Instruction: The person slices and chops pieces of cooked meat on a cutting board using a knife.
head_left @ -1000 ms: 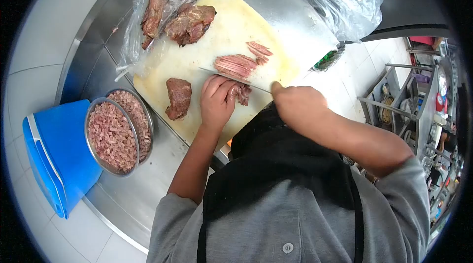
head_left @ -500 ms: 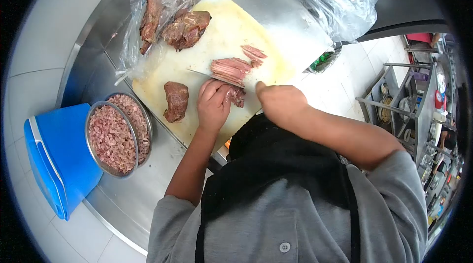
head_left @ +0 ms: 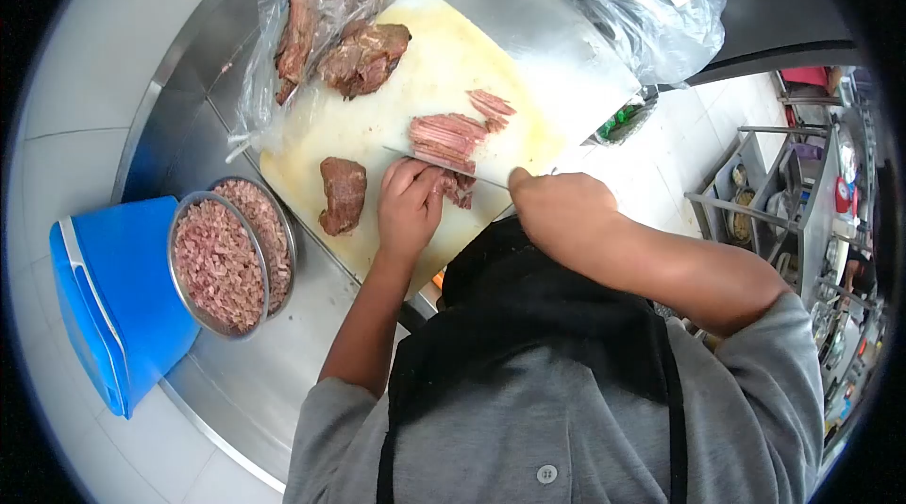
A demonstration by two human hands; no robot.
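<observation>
My right hand (head_left: 557,207) is wrapped round the handle of a knife (head_left: 462,167), whose blade lies along the edge of the meat. With bent fingers, my left hand (head_left: 410,207) presses on a piece of meat (head_left: 460,189) just below the blade. Thin meat slices (head_left: 444,138) lie side by side above the blade, and a few smaller strips (head_left: 492,108) rest to their upper right. All this is on a yellowed white cutting board (head_left: 453,42). A whole chunk of meat (head_left: 343,195) sits left of my left hand, and a larger one (head_left: 365,59) near the board's upper left.
A clear plastic bag (head_left: 311,8) with meat overlaps the board's upper left. Two metal bowls of diced meat (head_left: 222,265) stand beside a blue cooler (head_left: 132,287) at the left. Another plastic bag (head_left: 651,23) is at the upper right; metal shelving (head_left: 812,211) stands farther right.
The knife and my right hand moved left, then back to the right. My left hand keeps its hold on the meat. The whole view has shifted slightly.
</observation>
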